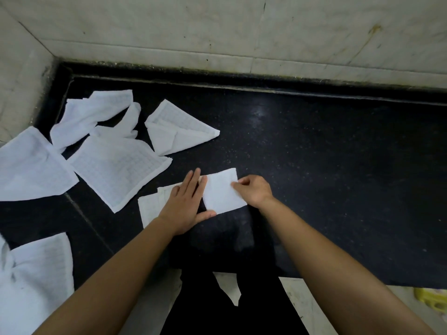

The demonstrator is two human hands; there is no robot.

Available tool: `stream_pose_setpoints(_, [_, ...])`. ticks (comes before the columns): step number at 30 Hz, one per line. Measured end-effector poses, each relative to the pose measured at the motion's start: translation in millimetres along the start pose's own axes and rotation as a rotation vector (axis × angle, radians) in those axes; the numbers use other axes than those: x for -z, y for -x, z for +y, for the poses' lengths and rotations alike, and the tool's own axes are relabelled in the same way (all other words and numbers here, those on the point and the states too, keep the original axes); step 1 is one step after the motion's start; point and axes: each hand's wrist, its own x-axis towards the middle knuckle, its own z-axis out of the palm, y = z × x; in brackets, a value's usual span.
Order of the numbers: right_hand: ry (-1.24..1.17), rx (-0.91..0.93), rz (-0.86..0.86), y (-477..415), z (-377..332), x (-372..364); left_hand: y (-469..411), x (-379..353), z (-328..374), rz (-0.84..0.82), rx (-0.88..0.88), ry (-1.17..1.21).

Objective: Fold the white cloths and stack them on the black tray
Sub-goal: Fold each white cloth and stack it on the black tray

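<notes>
A white cloth [221, 192] lies half folded on the black counter [326, 165] in front of me. My left hand [187, 201] presses flat on its left part, fingers straight. My right hand [254, 189] pinches the right edge of the folded-over flap. Several loose white cloths lie to the left: a triangular folded one [176, 131], a flat square one [118, 170], a crumpled one [94, 114], one at the left edge [31, 168] and one near the front left [36, 274]. No separate black tray can be told apart from the dark counter.
A pale tiled wall [242, 32] runs along the back and left of the counter. A raised black rim [266, 81] borders the back. A yellow object [433, 298] sits on the floor at bottom right. My dark clothing shows below the counter's front edge.
</notes>
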Motion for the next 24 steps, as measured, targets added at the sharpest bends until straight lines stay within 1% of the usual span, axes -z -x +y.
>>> stream_pose_setpoints(2, [-0.257, -0.019, -0.026, 1, -3, 3, 7, 3, 2, 0.101, 0.079, 0.189])
stream_pose_setpoints(3, [-0.344, -0.020, -0.037, 4, -6, 6, 11, 6, 2, 0.170, 0.118, 0.300])
stream_pose_setpoints(5, [-0.419, -0.004, -0.033, 11, -16, 13, 16, 21, 6, 0.267, 0.226, 0.588])
stream_pose_setpoints(7, [-0.426, 0.034, -0.013, 21, -31, 22, 20, 43, 10, 0.279, 0.371, 0.949])
stream_pose_setpoints(9, [-0.448, 0.080, -0.015, 33, -49, 31, 23, 64, 14, 0.253, 0.459, 1.261])
stream_pose_setpoints(12, [-0.498, 0.161, -0.037, 58, -77, 46, 26, 92, 15, 0.177, 0.479, 1.530])
stream_pose_setpoints(17, [-0.714, 0.278, -0.117, 106, -96, 60, 37, 129, 19, 0.012, 0.315, 1.818])
stream_pose_setpoints(18, [-0.723, 0.288, -0.111, 114, -94, 61, 38, 134, 19, -0.037, 0.266, 1.883])
stream_pose_setpoints(20, [-0.732, 0.280, -0.047, 129, -84, 60, 41, 143, 22, -0.145, 0.168, 1.969])
stream_pose_setpoints(22, [-0.748, 0.247, 0.022, 143, -68, 60, 43, 145, 32, -0.186, 0.143, 1.913])
stream_pose_setpoints(24, [-0.780, 0.218, 0.070, 157, -50, 62, 45, 144, 46, -0.158, 0.127, 1.805])
